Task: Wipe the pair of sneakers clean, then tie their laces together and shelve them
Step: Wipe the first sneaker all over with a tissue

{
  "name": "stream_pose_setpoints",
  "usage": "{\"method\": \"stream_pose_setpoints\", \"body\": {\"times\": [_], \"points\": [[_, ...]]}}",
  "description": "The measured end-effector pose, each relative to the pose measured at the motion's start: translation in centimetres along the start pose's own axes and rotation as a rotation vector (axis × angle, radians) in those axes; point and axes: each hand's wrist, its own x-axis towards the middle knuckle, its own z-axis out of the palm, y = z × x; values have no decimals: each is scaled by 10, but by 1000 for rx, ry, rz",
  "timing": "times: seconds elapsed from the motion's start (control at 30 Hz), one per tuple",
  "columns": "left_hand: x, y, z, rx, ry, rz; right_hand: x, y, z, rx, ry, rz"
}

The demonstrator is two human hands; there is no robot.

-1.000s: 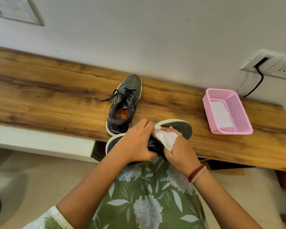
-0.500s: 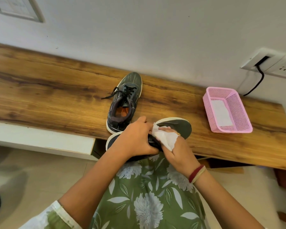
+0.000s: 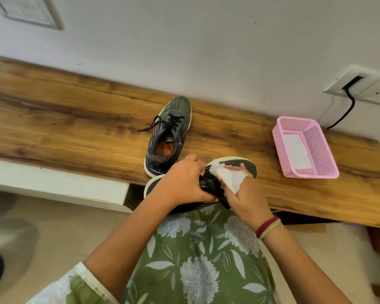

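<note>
One dark grey sneaker (image 3: 169,137) with black laces stands upright on the wooden shelf top (image 3: 64,128), toe toward the wall. My left hand (image 3: 184,183) grips the second sneaker (image 3: 235,164) at its middle, holding it at the shelf's front edge with its white-rimmed sole partly showing. My right hand (image 3: 244,194) holds a white wipe (image 3: 230,178) and presses it against that sneaker's upper. Much of the held sneaker is hidden behind both hands.
A pink mesh basket (image 3: 316,167) with a white sheet inside sits on the shelf top at the right. A wall socket (image 3: 360,84) with a black cable is above it. White cabinet front (image 3: 53,185) lies below left; tiled floor beneath.
My right hand with the wipe has shifted slightly along the held sneaker. The view has tilted a little; the other sneaker and basket stay put.
</note>
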Motion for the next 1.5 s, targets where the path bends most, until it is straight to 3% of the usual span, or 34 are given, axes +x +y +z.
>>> {"method": "stream_pose_setpoints", "body": {"times": [0.1,0.23,0.37,0.5,0.63,0.77,0.83,0.9,0.97,1.03,1.1,1.17,1.27,1.37,1.5], "points": [[1,-2,-1,-2,-3,9,-5,-10,2,100,-90,-50],[0,-2,0,7,1,3,0,10,-7,-71,33,71],[0,-3,0,20,28,32,-6,-5,3,125,-119,-31],[-1,-2,1,1,24,25,-3,9,-4,-27,3,49],[0,-5,-2,-12,26,17,-7,-8,2,138,-95,-19],[-1,-2,-2,-20,14,10,-6,8,1,-51,-36,53],[-1,-1,-2,-31,25,6,-8,1,5,95,-75,-8],[-2,-2,-3,-58,33,6,-9,-8,-1,352,-109,53],[-5,-1,-3,-65,31,6,-4,-11,-18,667,19,313],[-7,1,-3,-33,23,10,3,-3,-33,849,360,531],[-8,5,-3,4,12,7,9,3,-40,885,624,590],[-8,8,-4,26,2,4,10,7,-41,843,682,572],[-9,9,-4,43,-31,1,5,14,-27,565,520,461],[-7,8,-6,28,-61,-2,-1,15,0,214,201,290],[-5,8,-7,23,-66,10,-10,0,21,168,-54,34]]}}
